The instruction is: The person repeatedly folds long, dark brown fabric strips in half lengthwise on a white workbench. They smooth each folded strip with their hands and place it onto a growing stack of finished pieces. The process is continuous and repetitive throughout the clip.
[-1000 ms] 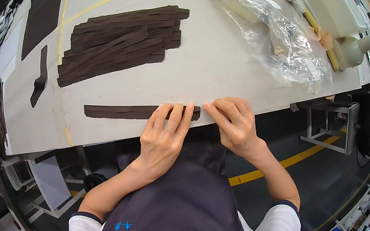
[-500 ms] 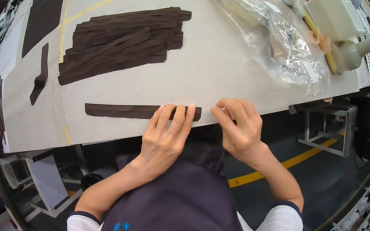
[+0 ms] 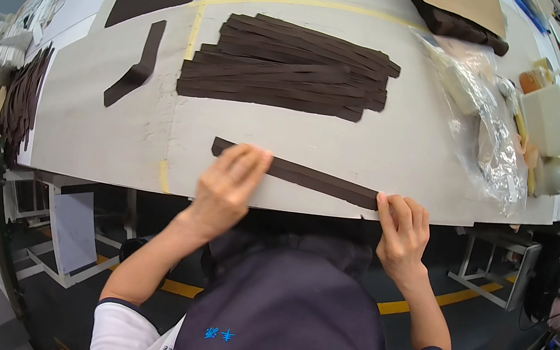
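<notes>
Pinching right end of 1 dark strip (image 3: pixel 316 180) with right hand (image 3: pixel 404 234), near front edge of desk (image 3: pixel 287 131); resting left hand (image 3: pixel 227 184) over left part, cannot tell if gripping; probably for keeping it straight.

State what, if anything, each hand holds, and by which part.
The right hand pinches the brown strip at its right end; the left hand lies across it nearer the left end, its grip unclear.

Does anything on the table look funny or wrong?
Yes, one thing: a bent strip lies by itself, left of the big pile of strips. It looks odd because it crooks like an elbow, while the held strip is straight.
</notes>
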Available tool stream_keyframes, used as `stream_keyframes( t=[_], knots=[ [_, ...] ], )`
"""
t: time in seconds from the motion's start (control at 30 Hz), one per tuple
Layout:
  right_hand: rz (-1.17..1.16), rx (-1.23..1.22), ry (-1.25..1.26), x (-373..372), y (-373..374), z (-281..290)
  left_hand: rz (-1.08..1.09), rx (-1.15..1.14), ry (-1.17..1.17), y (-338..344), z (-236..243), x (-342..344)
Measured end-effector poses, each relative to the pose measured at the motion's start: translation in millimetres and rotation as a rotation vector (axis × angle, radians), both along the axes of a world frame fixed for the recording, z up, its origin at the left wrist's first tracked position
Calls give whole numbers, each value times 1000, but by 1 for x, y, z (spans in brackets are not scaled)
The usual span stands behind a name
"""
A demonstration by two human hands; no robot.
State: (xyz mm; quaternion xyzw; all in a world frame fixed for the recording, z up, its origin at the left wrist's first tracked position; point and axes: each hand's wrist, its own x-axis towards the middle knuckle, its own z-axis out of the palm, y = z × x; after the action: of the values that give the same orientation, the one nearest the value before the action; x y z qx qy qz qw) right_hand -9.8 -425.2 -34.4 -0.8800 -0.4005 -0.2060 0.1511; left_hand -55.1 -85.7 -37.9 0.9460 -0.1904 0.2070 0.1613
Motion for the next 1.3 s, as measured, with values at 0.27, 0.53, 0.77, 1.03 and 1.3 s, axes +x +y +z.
stream_keyframes(
  t=[0.27, 0.53, 0.77, 1.03, 1.3],
  knots=[
    [-14, 2, 42, 4, 11, 10, 366, 139, -3, 108, 23, -15],
    [130, 90, 227, 34, 89, 16, -28, -177, 517, 35, 41, 55],
    [297, 151, 296, 39, 120, 13, -148, -279, 511, 51, 34, 50],
    [176, 358, 779, 92, 151, 35, 151, -553, 242, 126, 41, 65],
    [495, 173, 390, 146, 262, 47, 453, -278, 304, 240, 32, 58]
  ],
)
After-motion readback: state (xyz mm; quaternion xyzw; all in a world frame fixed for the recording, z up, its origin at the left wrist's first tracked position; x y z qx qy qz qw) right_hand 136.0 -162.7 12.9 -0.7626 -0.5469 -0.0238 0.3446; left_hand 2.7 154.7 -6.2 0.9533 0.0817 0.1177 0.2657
